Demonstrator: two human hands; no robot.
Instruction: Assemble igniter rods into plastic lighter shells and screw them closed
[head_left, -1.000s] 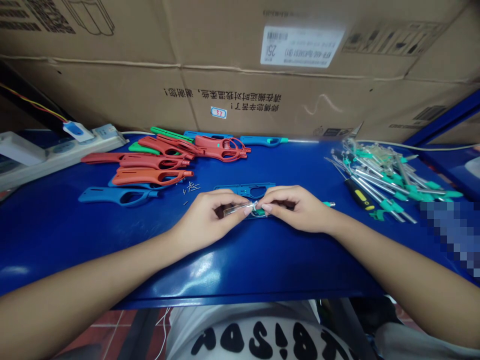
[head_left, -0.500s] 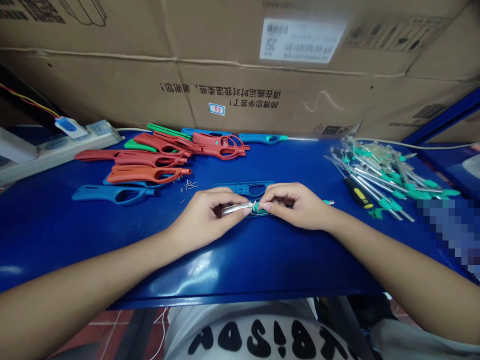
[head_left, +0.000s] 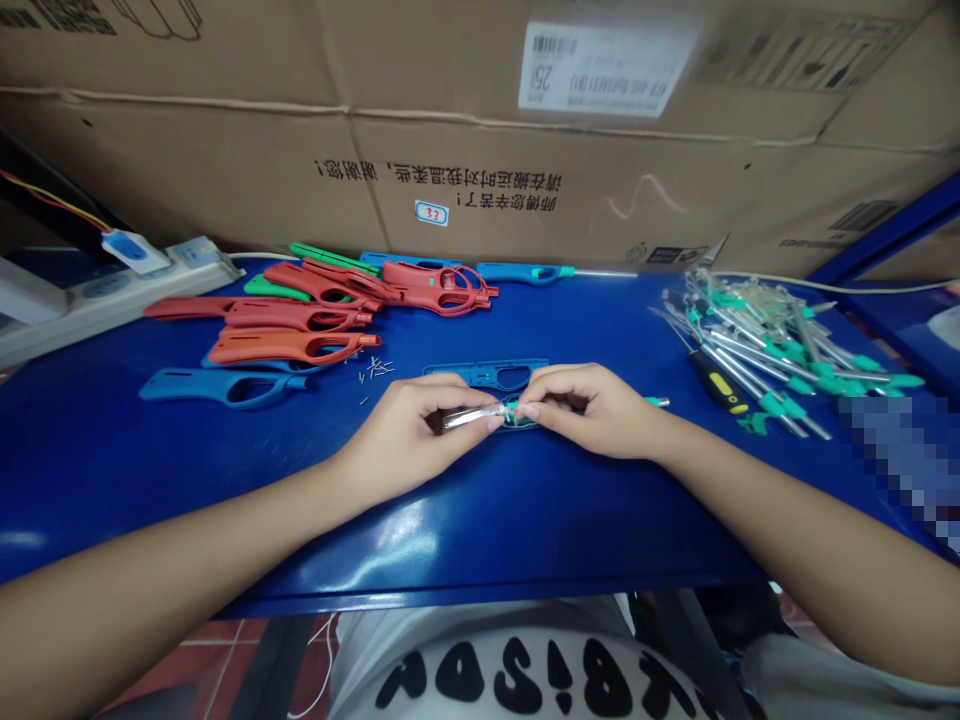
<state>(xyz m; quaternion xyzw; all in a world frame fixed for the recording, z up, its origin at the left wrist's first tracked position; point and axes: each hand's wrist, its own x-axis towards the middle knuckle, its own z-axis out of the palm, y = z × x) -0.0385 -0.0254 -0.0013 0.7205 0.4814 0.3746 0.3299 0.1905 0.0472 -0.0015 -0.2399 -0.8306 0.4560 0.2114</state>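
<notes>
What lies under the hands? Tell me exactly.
A blue shell lies on the table under the left hand and right hand; only its far edge shows. Above it the left pinches a clear tube, the right its green fitting. The shell's near part is covered.

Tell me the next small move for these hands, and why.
Probably ease the clear tube down into the blue shell lying on the table just beyond it. The left hand pinches the tube, the right hand pinches its green end, and both sit right beside that open shell.
</notes>
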